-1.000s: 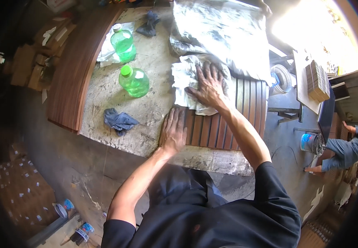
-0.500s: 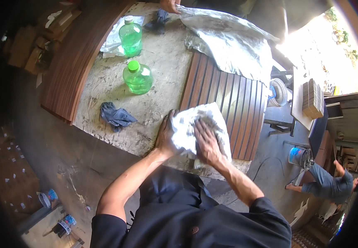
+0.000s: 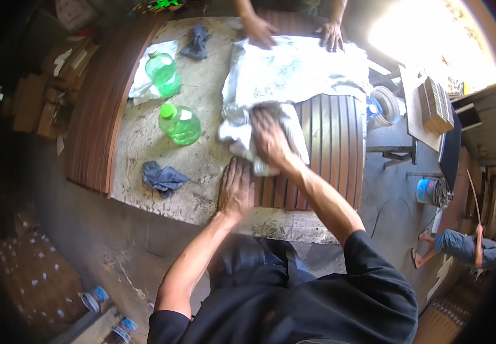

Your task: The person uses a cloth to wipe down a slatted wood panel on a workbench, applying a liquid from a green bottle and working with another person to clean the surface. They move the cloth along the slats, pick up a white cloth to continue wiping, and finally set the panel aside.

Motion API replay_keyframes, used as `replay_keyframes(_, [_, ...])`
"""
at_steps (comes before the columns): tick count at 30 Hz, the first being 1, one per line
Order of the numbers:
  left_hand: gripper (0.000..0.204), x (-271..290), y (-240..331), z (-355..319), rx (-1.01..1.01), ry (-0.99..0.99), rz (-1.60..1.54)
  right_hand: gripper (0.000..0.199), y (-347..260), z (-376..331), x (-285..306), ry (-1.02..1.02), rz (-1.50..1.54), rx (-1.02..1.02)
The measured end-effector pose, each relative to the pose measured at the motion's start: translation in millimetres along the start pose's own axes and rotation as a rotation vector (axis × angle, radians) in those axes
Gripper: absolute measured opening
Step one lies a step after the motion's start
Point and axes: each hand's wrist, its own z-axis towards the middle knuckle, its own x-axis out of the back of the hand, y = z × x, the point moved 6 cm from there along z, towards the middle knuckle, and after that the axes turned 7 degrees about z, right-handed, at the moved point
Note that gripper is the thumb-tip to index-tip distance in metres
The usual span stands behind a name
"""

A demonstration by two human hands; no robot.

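Note:
My right hand lies flat on a crumpled white cloth, pressing it against a brown slatted wood panel. Dark stains mark that hand's fingers. At the panel's near left corner rests my left hand, open, its fingers stretched forward, with no cloth under it that I can see. A larger white sheet covers the far part of the panel and meets the cloth. At the far edge, another person's two hands are over the sheet, one of them blurred.
Two green-tinted bottles and dark blue rags lie left on the stained worktable. Another slatted panel lines the table's left side. Right are a bucket, a bundled stack and a person holding a stick.
My right hand and the cloth have moved away from me along the panel. My left hand has left the cloth. The far sheet now lies flatter, and the other person's second hand has appeared.

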Motion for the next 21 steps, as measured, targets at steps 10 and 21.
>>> replay_keyframes(10, [0.058, -1.6, -1.1, -7.8, 0.028, -0.075, 0.071, 0.074, -33.0, -162.1, 95.0, -0.179, 0.014, -0.448])
replay_keyframes(21, [0.056, -4.0, -3.2, -4.0, -0.015, -0.034, 0.112, 0.062, 64.0, -79.6, 73.4, 0.2, -0.045, -0.379])
